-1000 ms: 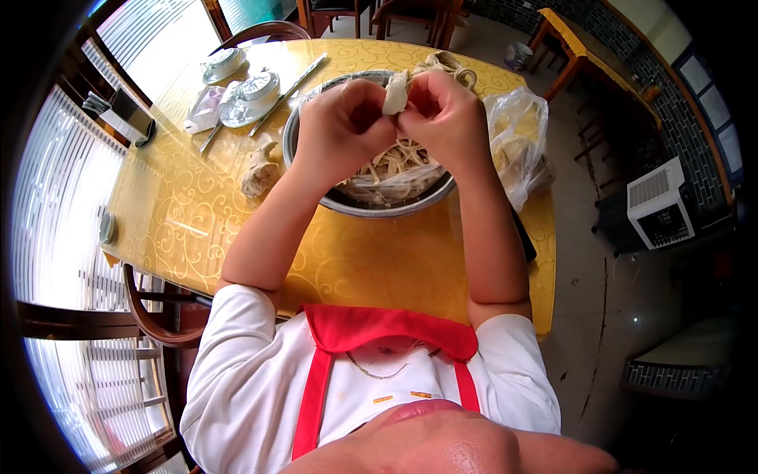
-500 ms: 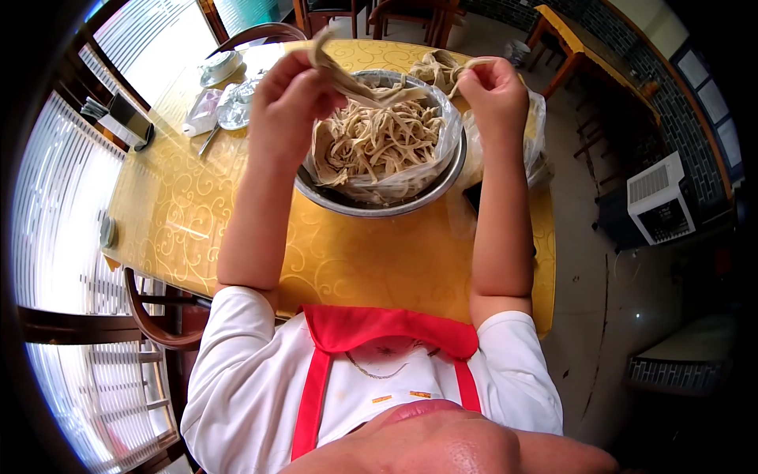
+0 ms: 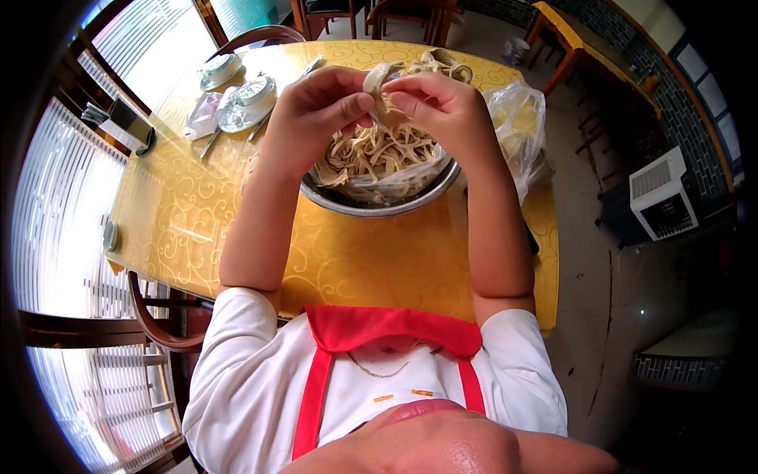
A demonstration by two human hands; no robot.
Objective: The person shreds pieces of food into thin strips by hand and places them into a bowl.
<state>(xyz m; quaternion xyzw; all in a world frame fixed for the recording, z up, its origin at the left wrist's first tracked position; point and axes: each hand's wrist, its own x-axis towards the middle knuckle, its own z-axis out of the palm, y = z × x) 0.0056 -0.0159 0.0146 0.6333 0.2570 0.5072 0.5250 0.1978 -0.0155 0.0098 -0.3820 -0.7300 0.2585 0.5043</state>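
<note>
Over a metal bowl (image 3: 367,211), my left hand (image 3: 324,110) and my right hand (image 3: 442,110) are close together, fingers pinching. Between them they hold a limp beige strip (image 3: 380,80) of food, its exact kind unclear. My left thumb presses on the strip, while my right thumb and fingertips grip its other side. Lining the bowl is a clear plastic bag (image 3: 395,188), filled with a tangled heap of thin beige strips (image 3: 379,152). Behind the bowl lie larger folded beige pieces (image 3: 446,65), partly hidden by my right hand.
The bowl rests on a table with a yellow patterned cloth (image 3: 363,261). Right of it is a crumpled clear bag (image 3: 521,126). Wrapped dishes (image 3: 251,99) sit at the back left, near a utensil holder (image 3: 130,126). A wooden chair (image 3: 162,324) stands at the left.
My hands have come together above the bowl from wide apart. The strip that was stretched between them is now bunched and hanging between my fingers.
</note>
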